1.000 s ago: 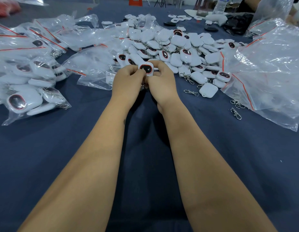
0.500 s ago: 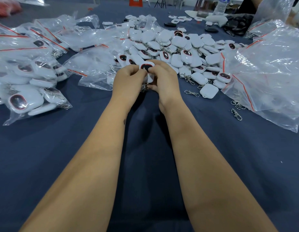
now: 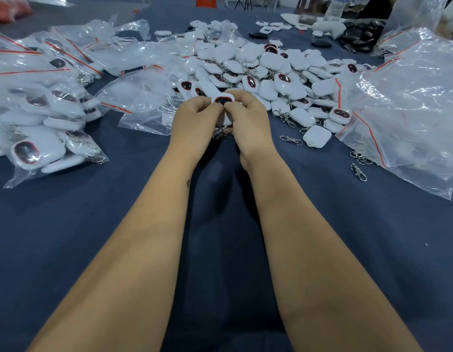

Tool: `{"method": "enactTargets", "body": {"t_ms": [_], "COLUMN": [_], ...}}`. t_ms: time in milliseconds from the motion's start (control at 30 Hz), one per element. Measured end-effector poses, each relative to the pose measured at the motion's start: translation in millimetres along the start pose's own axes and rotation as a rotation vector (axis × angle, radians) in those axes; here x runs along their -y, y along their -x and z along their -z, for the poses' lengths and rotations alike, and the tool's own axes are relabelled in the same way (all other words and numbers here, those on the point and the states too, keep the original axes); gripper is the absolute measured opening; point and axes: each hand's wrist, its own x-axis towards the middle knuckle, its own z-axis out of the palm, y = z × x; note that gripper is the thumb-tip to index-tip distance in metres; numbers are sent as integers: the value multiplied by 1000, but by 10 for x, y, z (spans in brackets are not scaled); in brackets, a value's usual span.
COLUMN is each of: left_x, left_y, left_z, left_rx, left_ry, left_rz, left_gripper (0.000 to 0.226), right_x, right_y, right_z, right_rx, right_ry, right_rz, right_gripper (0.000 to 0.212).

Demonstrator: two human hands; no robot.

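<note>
Two hands of ours meet at the near edge of the heap: our left hand [image 3: 195,123] and our right hand [image 3: 249,120] both pinch one white key fob [image 3: 224,100] between curled fingers and thumbs. Its dark, red-rimmed window faces up toward us. A metal clasp [image 3: 221,133] hangs below it, between our palms. We hold the fob just above the blue desk [image 3: 93,224], right in front of the pile of loose fobs [image 3: 268,72]. Clear bags filled with fobs [image 3: 37,118] lie to our left, crumpled clear bags [image 3: 410,102] to our right, with loose clasps [image 3: 358,171] just beside them.
</note>
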Motion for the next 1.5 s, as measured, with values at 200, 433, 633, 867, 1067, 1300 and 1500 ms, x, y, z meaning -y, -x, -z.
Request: {"method": "enactTargets", "body": {"t_ms": [200, 433, 633, 867, 1067, 1300, 1500], "left_x": [5, 10, 22, 30, 52, 71, 39], "left_y": [-2, 7, 4, -7, -30, -40, -16], "left_z": [6, 14, 16, -3, 23, 27, 17], "left_rx": [10, 5, 0, 1, -109, -139, -108], "left_ry": [30, 43, -19, -9, 13, -155, -165], "left_rz": [7, -30, -63, -52, -19, -64, -35], "left_gripper": [16, 13, 15, 18, 28, 26, 25], "right_x": [11, 22, 21, 41, 13, 73, 162], "right_y": [7, 7, 7, 18, 13, -2, 34], "right_z": [-4, 10, 10, -15, -3, 101, 82], "right_rx": [9, 23, 8, -31, -241, -432, -333], "right_ry": [-3, -45, -43, -2, 152, 80, -169], "right_rz": [2, -1, -5, -14, 63, 118, 116], "right_gripper": [21, 22, 26, 18, 10, 15, 24]}}
